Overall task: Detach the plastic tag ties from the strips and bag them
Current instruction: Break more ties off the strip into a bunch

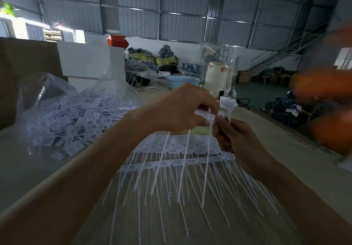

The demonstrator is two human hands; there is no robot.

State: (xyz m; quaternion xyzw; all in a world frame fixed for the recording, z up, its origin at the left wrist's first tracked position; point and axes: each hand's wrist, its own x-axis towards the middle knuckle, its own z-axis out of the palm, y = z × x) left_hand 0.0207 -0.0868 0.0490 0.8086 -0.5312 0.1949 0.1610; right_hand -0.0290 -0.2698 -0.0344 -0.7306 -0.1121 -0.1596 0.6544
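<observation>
- Left hand (179, 109): raised over the counter (266, 130), fingers curled, pinching the head end of a strip of tag ties (204, 114); tails hang down.
- Right hand (236, 140): fingers clamped on a single tag tie (227, 103), upright, just beside the strip.
- More strips (171, 161) lie on the counter beneath both hands.
- Clear bag (62, 96) at left, holding loose detached ties.

The strips of tag ties (177, 161) lie on the table (276, 136) below both hands. To their left sits the open plastic bag (62, 111) holding loose ties. Behind it stand boxes (85, 60); a basket (182, 81) lies farther back.
</observation>
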